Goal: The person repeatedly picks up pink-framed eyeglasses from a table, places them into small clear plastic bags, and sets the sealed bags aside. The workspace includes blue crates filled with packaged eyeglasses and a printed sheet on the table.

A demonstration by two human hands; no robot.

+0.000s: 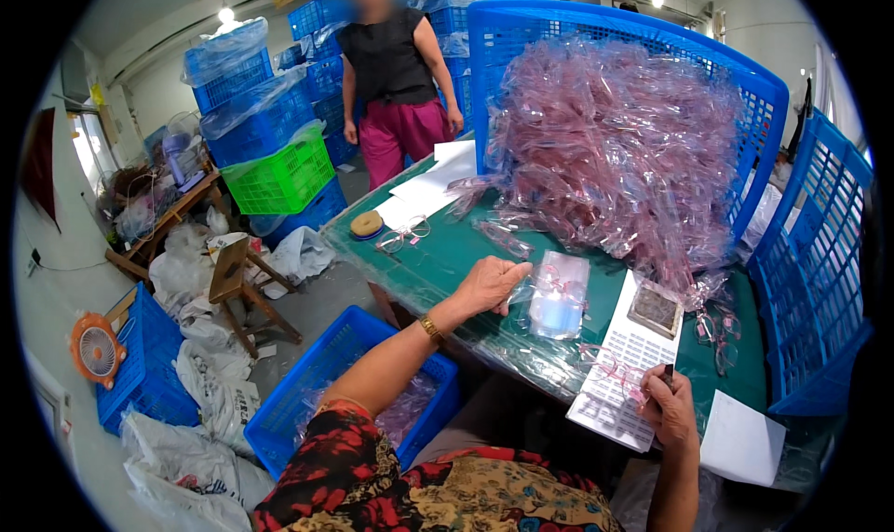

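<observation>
My left hand [494, 285], with a watch on its wrist, is closed in a pinch over the green tabletop [447, 271]. Whatever its fingers hold, if anything, is hidden. Just right of it lies a small stack of transparent plastic sleeves [560, 295]. My right hand [670, 409] is wrapped round a short dark stick-like tool [668, 374] whose end pokes up above the fingers. Pink eyeglasses [610, 363] lie against that hand, over a white sheet of small printed labels [610, 411]; whether the fingers grip them too is unclear. A square dark pad [656, 310] rests on the sheet's far end.
A tilted blue crate [764, 113] spills a big heap of pink glasses in plastic sleeves [615, 150]. Another blue crate [810, 262] stands at right. Glasses [406, 234] and a tape roll [367, 224] lie far left. A blue bin [349, 327] sits below my left arm. A person [396, 67] stands beyond.
</observation>
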